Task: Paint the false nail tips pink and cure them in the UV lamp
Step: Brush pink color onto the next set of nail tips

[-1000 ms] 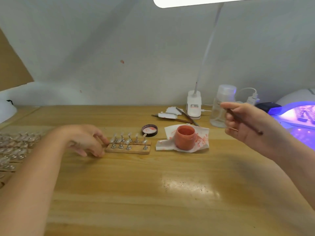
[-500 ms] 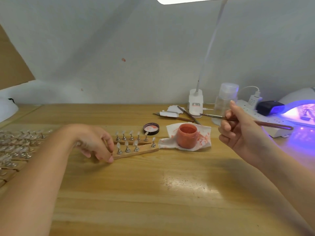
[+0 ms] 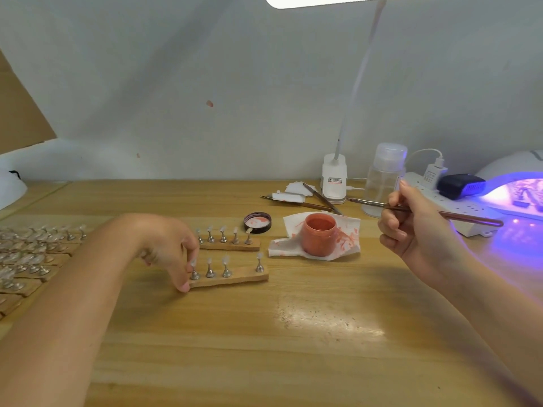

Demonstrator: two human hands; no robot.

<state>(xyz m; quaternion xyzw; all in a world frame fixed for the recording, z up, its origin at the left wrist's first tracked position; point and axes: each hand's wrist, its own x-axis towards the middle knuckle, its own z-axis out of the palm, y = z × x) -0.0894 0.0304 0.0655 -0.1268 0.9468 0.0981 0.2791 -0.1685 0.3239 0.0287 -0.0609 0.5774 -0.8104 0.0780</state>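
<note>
Two wooden strips stand mid-table, each carrying small metal stands with clear nail tips. My left hand (image 3: 173,251) grips the left end of the near strip (image 3: 235,279). The far strip (image 3: 232,245) lies just behind it. An open jar of pink paint (image 3: 319,235) sits on a stained paper towel (image 3: 346,239) to the right, its black lid (image 3: 257,222) beside it. My right hand (image 3: 411,230) holds a thin brush (image 3: 464,216) level, its tip pointing left above the table. The UV lamp (image 3: 517,183) glows purple at the far right.
Several more strips of nail stands (image 3: 26,254) crowd the left edge. At the back stand a desk lamp base (image 3: 334,179), a clear pump bottle (image 3: 385,177), a power strip (image 3: 446,207) and spare brushes (image 3: 302,201).
My left hand pulled the near strip away from the far one and toward me, then squared it up. My right hand turned the brush level with its tip pointing left.
</note>
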